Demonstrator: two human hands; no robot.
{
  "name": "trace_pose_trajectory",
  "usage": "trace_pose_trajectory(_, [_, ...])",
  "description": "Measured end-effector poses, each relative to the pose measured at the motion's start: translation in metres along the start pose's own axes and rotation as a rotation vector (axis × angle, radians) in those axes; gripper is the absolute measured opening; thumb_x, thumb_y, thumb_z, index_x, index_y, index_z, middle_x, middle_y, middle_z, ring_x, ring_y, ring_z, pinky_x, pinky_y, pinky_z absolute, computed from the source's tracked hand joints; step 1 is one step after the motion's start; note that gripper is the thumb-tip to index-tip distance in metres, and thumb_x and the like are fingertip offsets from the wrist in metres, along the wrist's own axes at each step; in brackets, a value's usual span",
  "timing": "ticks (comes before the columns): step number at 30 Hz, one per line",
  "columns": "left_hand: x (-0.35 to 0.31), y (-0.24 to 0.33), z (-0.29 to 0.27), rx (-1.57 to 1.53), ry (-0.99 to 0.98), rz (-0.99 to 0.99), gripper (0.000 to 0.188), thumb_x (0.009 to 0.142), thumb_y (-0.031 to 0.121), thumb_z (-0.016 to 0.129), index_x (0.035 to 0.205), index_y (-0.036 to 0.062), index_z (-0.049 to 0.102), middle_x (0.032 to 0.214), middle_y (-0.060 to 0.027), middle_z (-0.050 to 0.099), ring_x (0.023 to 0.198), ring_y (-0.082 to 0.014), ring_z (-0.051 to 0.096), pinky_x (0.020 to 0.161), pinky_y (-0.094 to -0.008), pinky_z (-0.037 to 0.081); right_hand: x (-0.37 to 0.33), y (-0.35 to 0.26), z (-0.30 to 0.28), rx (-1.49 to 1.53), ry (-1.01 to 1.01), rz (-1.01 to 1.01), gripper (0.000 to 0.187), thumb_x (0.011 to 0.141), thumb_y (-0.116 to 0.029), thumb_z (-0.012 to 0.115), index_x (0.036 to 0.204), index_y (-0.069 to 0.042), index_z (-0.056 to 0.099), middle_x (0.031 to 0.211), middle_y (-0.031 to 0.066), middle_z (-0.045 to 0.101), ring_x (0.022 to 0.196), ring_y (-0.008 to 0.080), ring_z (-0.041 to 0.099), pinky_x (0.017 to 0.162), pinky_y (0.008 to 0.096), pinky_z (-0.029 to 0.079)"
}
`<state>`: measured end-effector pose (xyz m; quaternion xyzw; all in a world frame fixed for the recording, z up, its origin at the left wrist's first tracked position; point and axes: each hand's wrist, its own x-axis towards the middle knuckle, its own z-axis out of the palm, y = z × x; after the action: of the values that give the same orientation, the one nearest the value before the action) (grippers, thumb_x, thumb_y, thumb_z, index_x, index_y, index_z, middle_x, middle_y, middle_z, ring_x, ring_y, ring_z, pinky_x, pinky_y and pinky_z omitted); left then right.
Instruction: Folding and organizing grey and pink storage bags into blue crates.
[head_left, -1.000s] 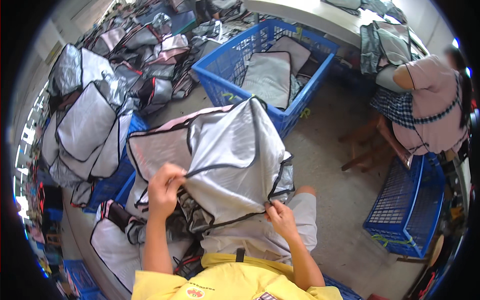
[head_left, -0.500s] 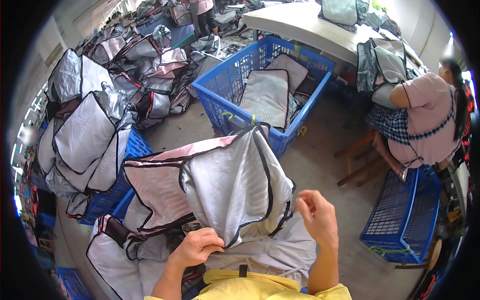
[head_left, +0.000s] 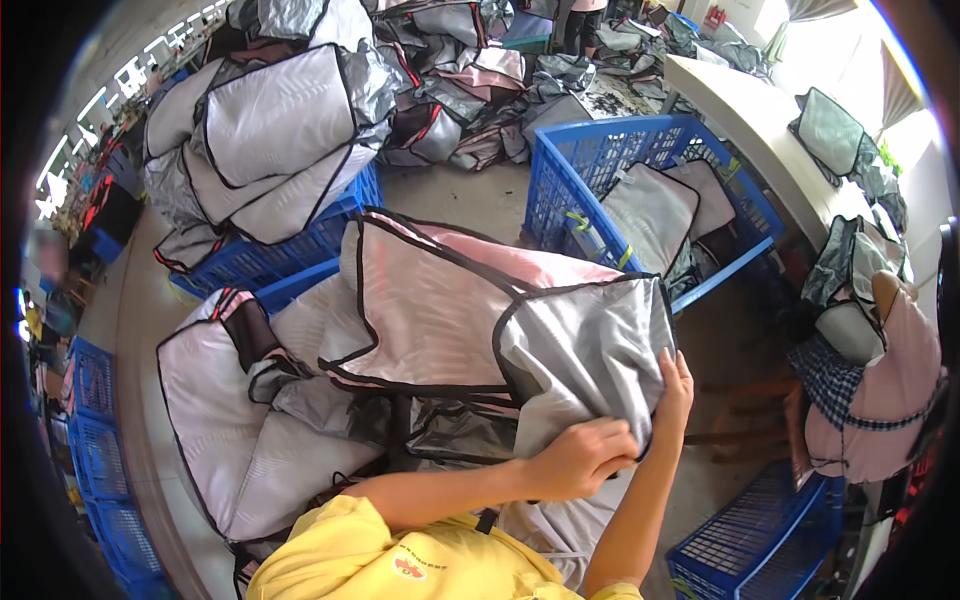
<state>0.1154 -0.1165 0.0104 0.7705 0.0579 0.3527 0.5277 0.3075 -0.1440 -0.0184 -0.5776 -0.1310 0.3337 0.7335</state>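
- Best practice here, I judge: keep the silvery sewn piece (head_left: 575, 330) lightly taut between the two hands, so the cloth just ahead of the fingers does not bunch.
- Following the black edging (head_left: 430, 385) by touch should serve better than gripping the loose middle, since deep folds run across the grey cloth just beyond the left fingers.
- The soft layers probably slide over each other; pinching close to the border would help keep them together.
- Left hand (head_left: 590, 460): the fingers are curled in and nearly closed, pinching cloth at the near right corner of the piece.
- Right hand (head_left: 675, 395): the fingers are fairly straight and close together, lying along the right edge, just above and to the right of the left fingers. The thumb side is partly hidden, so I cannot tell how firmly it grips.
- The piece spreads from both sets of fingers away to the left, its pinkish panels lying farthest from them.
- Beyond the right fingers, and apart from them, stands a blue crate (head_left: 560, 185) with similar pieces inside; a pale padded piece (head_left: 210, 400) lies well left of the left fingers.
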Motion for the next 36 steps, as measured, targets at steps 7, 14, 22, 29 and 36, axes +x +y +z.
trace_pose_trajectory(7, [0.057, -0.053, 0.059, 0.005, 0.253, -0.009, 0.007, 0.093, 0.005, 0.069, 0.095, 0.0028, 0.062, 0.087, -0.0156, 0.059, 0.083, -0.0385, 0.063, 0.072, -0.0471, 0.050, 0.022, 0.054, -0.081, -0.020, 0.039, -0.105, 0.039, 0.107, -0.018, 0.059, 0.138, 0.005, 0.062, 0.128, 0.0102, 0.071, 0.115, 0.0170, 0.067, 0.101, 0.0317, 0.051])
trace_pose_trajectory(14, [0.053, -0.056, 0.073, 0.202, 0.312, -0.014, 0.010, 0.095, 0.012, 0.069, 0.096, 0.0041, 0.062, 0.088, -0.0144, 0.061, 0.082, -0.0377, 0.064, 0.071, -0.0478, 0.051, 0.018, 0.083, -0.110, 0.524, -0.194, 0.179, 0.034, 0.113, -0.024, 0.047, 0.126, -0.002, 0.069, 0.114, 0.0072, 0.073, 0.106, 0.0182, 0.069, 0.096, 0.0334, 0.055])
trace_pose_trajectory(22, [0.025, -0.018, -0.072, 0.676, 0.528, -0.067, 0.025, 0.090, 0.007, 0.076, 0.111, 0.0027, 0.063, 0.099, -0.0115, 0.065, 0.080, -0.0298, 0.068, 0.065, -0.0422, 0.054, -0.031, 0.040, -0.041, 0.225, 0.162, 0.127, 0.068, 0.100, -0.016, 0.072, 0.155, 0.007, 0.040, 0.141, 0.0184, 0.061, 0.122, 0.0219, 0.065, 0.103, 0.0354, 0.053])
trace_pose_trajectory(29, [0.036, -0.055, -0.114, 1.029, 0.393, -0.148, 0.034, 0.094, 0.021, 0.077, 0.115, 0.0028, 0.059, 0.101, -0.0152, 0.062, 0.087, -0.0398, 0.065, 0.069, -0.0483, 0.053, -0.030, 0.037, -0.041, 0.215, -0.041, 0.071, 0.042, 0.104, -0.015, 0.065, 0.142, 0.002, 0.056, 0.126, 0.0118, 0.072, 0.106, 0.0177, 0.071, 0.092, 0.0313, 0.057])
trace_pose_trajectory(36, [0.054, -0.068, -0.150, 0.641, 0.191, -0.556, 0.025, 0.101, 0.023, 0.070, 0.100, -0.0023, 0.069, 0.084, -0.0152, 0.067, 0.071, -0.0315, 0.067, 0.064, -0.0408, 0.052, -0.036, 0.034, -0.043, 0.258, -0.021, 0.071, 0.026, 0.106, -0.013, 0.060, 0.128, -0.001, 0.066, 0.115, 0.0076, 0.075, 0.097, 0.0144, 0.071, 0.086, 0.0288, 0.056])
